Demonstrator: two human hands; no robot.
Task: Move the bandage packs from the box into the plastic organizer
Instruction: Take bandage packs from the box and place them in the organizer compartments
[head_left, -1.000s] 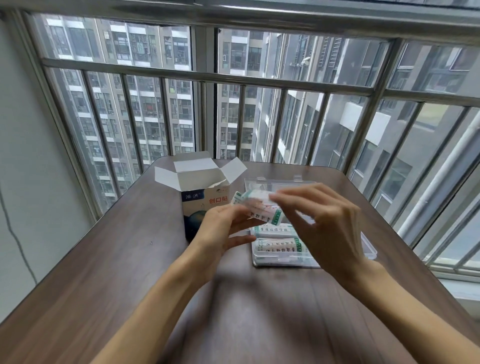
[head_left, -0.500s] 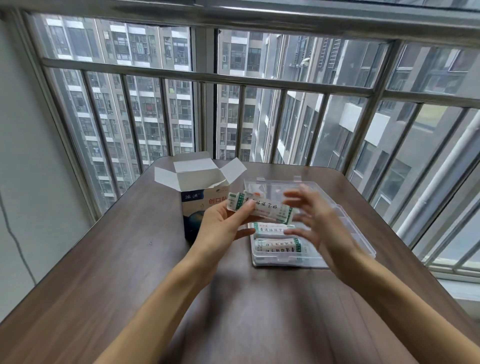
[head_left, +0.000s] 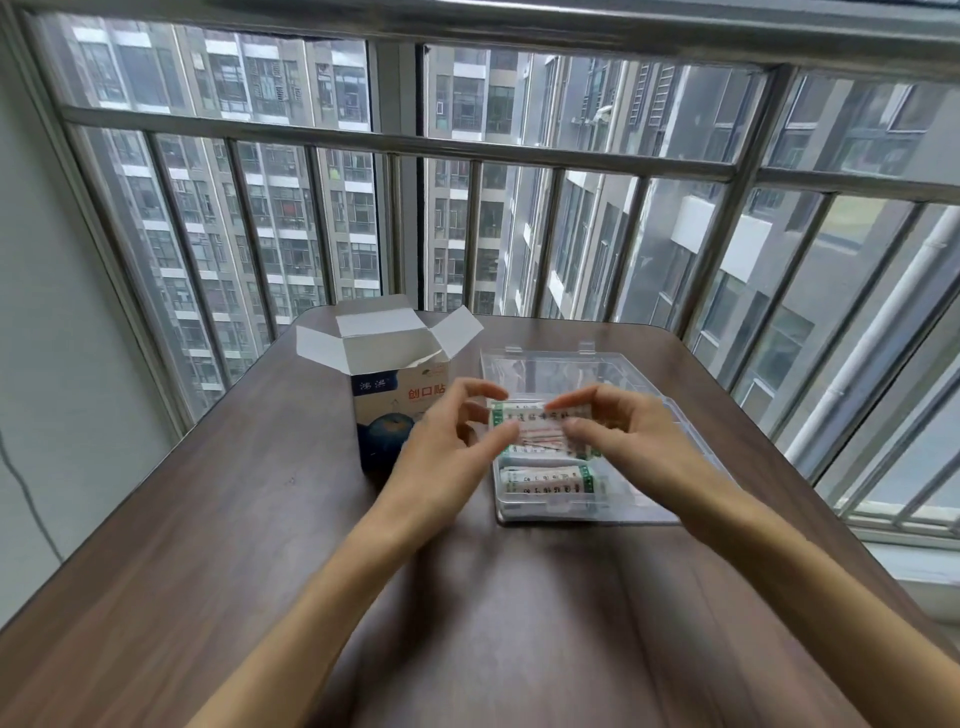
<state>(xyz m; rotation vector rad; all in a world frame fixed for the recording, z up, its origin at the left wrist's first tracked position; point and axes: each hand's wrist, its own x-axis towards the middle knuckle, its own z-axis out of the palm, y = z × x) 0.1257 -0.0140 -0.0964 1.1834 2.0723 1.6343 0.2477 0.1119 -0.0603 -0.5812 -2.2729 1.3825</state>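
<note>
Since half a second ago the right hand (head_left: 631, 447) has closed in on the bandage pack (head_left: 537, 428); it was hovering spread beside it, now both hands pinch it, left hand (head_left: 441, 452) at the left end, right at the right end, thumb and fingers curled on the pack. Pack is held above the far-left part of the plastic organizer (head_left: 675, 415), blurred. Left to right on the desk (head_left: 208, 519): open cardboard box (head_left: 387, 384) with flaps up stands near the far edge, left of centre, its lower front partly hidden by the left hand; just beside it the clear organizer, lid open toward the window bars (head_left: 519, 156), two more packs (head_left: 550, 478) lying in its near-left compartment, upper one mostly covered by the hands.
</note>
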